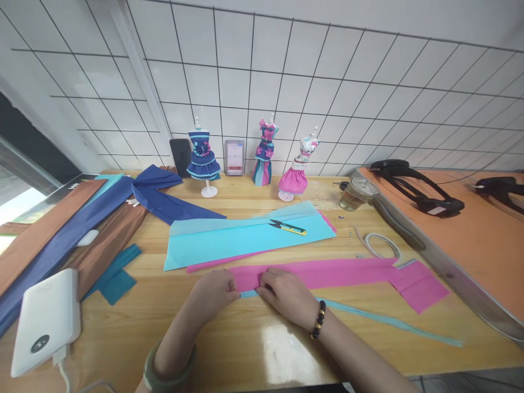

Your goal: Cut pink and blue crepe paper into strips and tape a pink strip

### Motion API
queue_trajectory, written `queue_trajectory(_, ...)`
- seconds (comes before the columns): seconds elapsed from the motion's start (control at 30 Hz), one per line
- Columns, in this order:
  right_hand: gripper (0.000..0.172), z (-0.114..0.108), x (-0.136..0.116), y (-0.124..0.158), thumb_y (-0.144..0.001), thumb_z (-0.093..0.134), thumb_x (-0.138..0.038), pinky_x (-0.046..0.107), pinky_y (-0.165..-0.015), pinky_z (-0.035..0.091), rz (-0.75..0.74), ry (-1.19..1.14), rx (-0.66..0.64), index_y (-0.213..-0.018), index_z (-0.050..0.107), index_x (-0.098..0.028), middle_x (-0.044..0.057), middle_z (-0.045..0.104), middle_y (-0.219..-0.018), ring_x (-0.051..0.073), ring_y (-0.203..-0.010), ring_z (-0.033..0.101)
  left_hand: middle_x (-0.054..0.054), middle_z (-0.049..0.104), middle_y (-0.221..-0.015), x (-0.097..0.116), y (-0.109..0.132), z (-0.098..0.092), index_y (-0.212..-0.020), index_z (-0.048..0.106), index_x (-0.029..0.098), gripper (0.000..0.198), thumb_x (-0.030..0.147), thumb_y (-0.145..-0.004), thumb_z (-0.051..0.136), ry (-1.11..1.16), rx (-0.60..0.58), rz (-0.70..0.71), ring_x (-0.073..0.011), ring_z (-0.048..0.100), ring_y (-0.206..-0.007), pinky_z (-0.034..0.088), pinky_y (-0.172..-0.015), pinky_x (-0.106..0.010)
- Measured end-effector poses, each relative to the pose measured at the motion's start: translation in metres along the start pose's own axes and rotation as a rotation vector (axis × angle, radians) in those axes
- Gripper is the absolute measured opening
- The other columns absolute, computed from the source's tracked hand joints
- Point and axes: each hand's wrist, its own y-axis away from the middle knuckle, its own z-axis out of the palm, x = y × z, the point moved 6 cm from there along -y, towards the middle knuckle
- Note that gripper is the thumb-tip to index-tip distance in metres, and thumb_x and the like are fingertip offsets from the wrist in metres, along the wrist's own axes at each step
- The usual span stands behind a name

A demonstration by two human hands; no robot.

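Observation:
A long pink strip of cloth or crepe paper [344,273] lies across the table in front of me. A narrow light-blue strip [388,319] runs along its near edge at the left and trails off loose to the right. At the pink strip's left end, my left hand [216,295] pinches the edge where the two strips meet. My right hand [289,295], a bead bracelet on its wrist, has its fingers closed and pressed on the same edge a short way to the right. The fingertips partly hide the join.
Behind the strip lie a light-blue sheet [245,240] and thread snips [289,227]. Small dressed mannequins [203,155] stand by the tiled wall. A glass [357,195] and a tape roll [382,245] are at right; a white power bank [47,322] and folded fabrics [102,218] at left.

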Motion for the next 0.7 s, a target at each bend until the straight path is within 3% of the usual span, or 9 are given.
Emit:
queue_trajectory(0.47, 0.017, -0.002, 0.002, -0.003, -0.084, 0.052, -0.029, 0.022, -0.062, 0.032, 0.000, -0.038, -0.019, -0.071, 0.057, -0.018, 0.001, 0.059, -0.075, 0.012, -0.070, 0.053, 0.002, 0.055, -0.067, -0.008, -0.001, 0.001, -0.065, 0.053, 0.019, 0.004, 0.023, -0.064, 0.051, 0.045, -0.010, 0.013, -0.0142, 0.050, -0.063, 0.030, -0.055, -0.024)
queue_trajectory(0.7, 0.019, -0.001, 0.002, -0.003, -0.083, 0.052, -0.028, 0.022, -0.062, 0.033, -0.004, -0.065, -0.005, -0.068, 0.056, -0.018, 0.000, 0.058, -0.074, 0.012, -0.068, 0.052, 0.004, 0.051, -0.056, -0.012, -0.003, -0.009, -0.070, 0.052, 0.020, 0.017, 0.032, -0.076, 0.042, 0.228, 0.123, -0.008, -0.0136, 0.050, -0.058, 0.033, -0.054, -0.024)
